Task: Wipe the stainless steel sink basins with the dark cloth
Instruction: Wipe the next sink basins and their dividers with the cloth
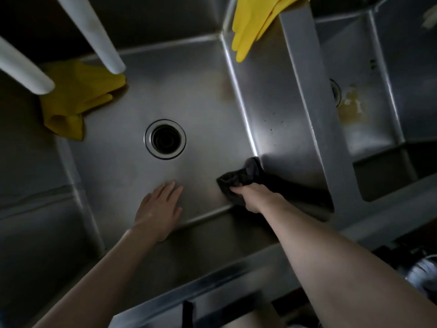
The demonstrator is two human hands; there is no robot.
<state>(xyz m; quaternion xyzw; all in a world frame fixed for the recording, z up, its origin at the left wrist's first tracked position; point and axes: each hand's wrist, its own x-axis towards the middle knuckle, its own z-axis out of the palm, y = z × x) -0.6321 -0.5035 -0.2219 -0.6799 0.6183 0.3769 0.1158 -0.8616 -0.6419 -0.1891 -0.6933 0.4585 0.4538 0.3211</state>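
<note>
In basin corner [256,159], dark cloth [238,178]

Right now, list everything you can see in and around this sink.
sink basin: one, stainless steel, centre, both hands in it
drain: one, dark with steel ring, middle of that basin's floor
second basin: one, steel, right, yellowish stain on its floor
divider: one, steel, between the basins
rubber gloves: two, yellow; one at the basin's far left corner, one draped over the divider's far end
white tubes: two, upper left
dark cloth: one, near right corner
left hand: flat, open on the floor
right hand: gripping the cloth
</note>
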